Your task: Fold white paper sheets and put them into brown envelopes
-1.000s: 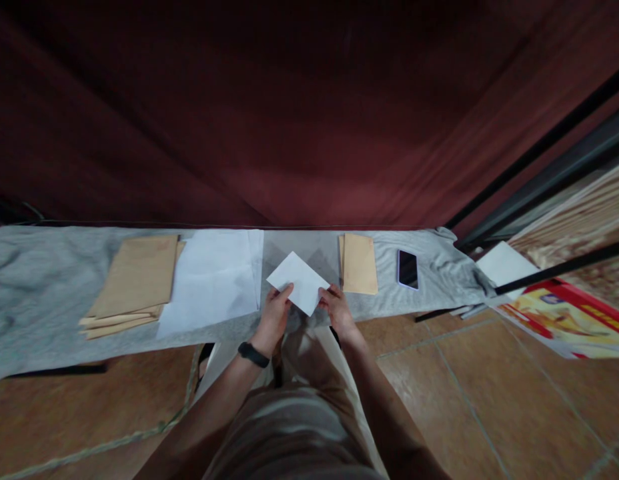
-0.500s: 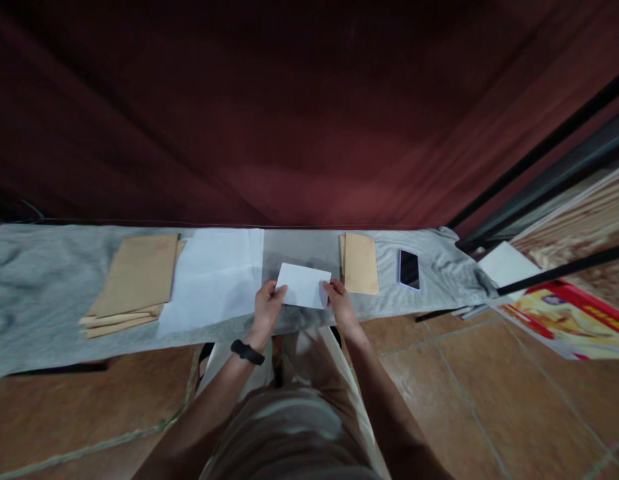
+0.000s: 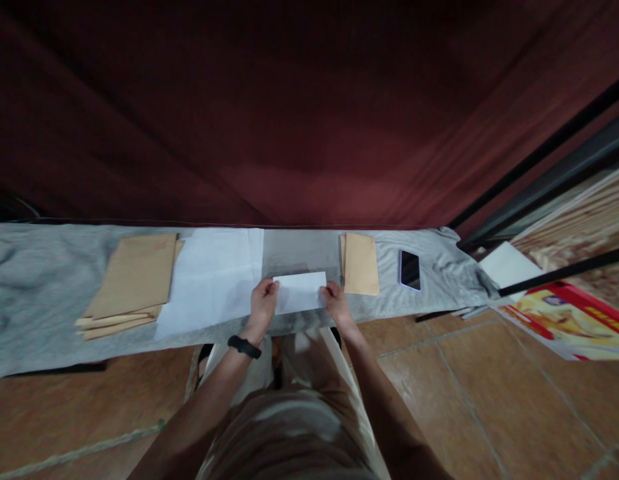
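Observation:
A folded white sheet of paper (image 3: 300,292) lies level over the grey cloth-covered table (image 3: 34,280), right in front of me. My left hand (image 3: 262,304) pinches its left end, a black band on that wrist. My right hand (image 3: 334,302) grips its right end. White sheets (image 3: 214,280) lie spread to the left of my hands. Just right of my right hand is a small pile of brown envelopes (image 3: 360,264).
A bigger stack of brown envelopes (image 3: 134,280) rests further left. A dark phone (image 3: 409,269) lies right of the small pile. Behind the table hangs a dark red curtain (image 3: 289,120). A colourful printed board (image 3: 564,313) and black bars stand at right. The floor is brown tile.
The white sheet was tilted with one corner up a second ago. I have turned it level and drawn it lower and closer to the table's near edge, both hands still on it.

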`<state>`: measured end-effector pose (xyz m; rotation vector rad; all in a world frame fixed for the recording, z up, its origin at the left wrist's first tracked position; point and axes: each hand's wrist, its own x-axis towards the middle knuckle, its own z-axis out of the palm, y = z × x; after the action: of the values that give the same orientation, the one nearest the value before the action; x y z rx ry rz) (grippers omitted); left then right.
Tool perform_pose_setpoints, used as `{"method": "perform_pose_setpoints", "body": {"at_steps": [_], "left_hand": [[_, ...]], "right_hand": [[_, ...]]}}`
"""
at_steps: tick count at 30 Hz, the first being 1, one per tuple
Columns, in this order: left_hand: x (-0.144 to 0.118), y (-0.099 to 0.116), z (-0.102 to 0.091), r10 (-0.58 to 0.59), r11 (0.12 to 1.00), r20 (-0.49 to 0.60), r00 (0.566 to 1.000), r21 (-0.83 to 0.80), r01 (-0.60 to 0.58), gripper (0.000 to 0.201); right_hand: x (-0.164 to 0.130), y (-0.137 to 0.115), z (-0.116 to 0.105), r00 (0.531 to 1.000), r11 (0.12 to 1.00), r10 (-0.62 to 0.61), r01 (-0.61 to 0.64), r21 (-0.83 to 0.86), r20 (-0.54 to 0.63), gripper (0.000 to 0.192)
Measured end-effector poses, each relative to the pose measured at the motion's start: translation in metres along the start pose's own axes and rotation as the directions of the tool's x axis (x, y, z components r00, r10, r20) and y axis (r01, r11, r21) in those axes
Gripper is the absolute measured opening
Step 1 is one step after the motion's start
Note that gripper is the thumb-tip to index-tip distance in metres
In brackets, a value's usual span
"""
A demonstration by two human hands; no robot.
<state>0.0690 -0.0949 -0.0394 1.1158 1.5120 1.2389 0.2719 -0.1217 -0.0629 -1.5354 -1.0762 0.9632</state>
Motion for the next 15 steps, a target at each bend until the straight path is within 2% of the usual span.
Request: {"method": "perform_pose_setpoints", "body": {"at_steps": [5,12,15], "left_hand": [[0.008,0.0,0.0,0.025,0.998,-0.018,1.0,0.059,-0.023,0.022],[-0.001,-0.001,0.004,-0.043,0.998,0.118,0.992,0.047,0.037,0.034],[-0.004,-0.005,0.006,-0.068,0.997,0.133,0.989,0.045,0.063,0.033]], "right_hand": [[0.0,0.003,0.005,0.998,0.999,-0.029,0.028,-0.034,-0.048,0.027],[0.007,0.008,0.003,0.992,1.0,0.021,-0.022,-0.01,-0.128,0.028],[0.008,0.009,0.002,0.99,0.999,0.033,-0.034,-0.002,-0.137,0.028]]}}
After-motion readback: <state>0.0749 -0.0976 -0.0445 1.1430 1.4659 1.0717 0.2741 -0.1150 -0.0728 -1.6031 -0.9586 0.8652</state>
